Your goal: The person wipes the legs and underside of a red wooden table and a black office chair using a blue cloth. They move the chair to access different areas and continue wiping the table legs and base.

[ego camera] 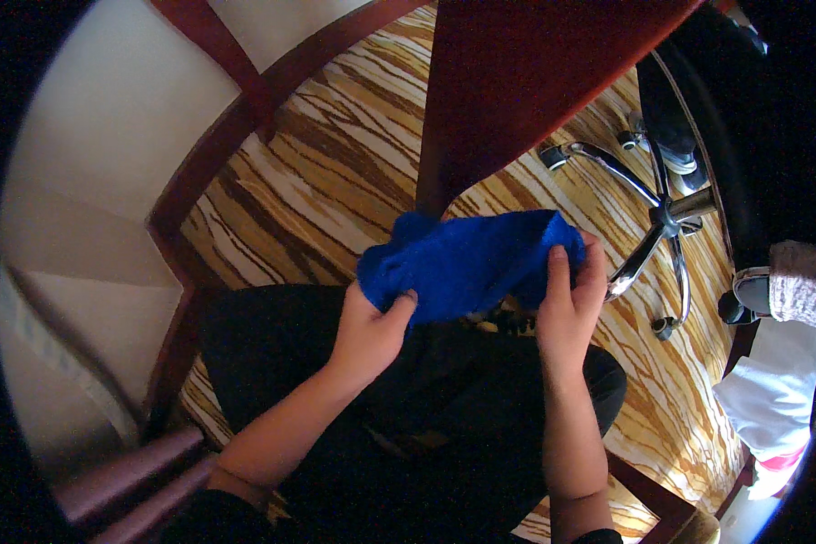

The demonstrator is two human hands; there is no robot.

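Observation:
A blue cloth [469, 262] is stretched roughly level between my two hands, above my dark-trousered lap [449, 401]. My left hand [374, 326] grips its left end, with the thumb on top and the other fingers hidden beneath the fabric. At the opposite end, my right hand [571, 292] pinches the edge between thumb and fingers, where the cloth folds over. Whether it is a small towel or a garment I cannot tell.
Ahead stands a dark red wooden panel [517, 81]. To the right are a swivel chair's chrome base [663, 217], a person's shoe [680, 160] and white fabric [775, 387]. Patterned carpet [313, 170] covers the floor. A pale wall [109, 156] with red trim runs along the left.

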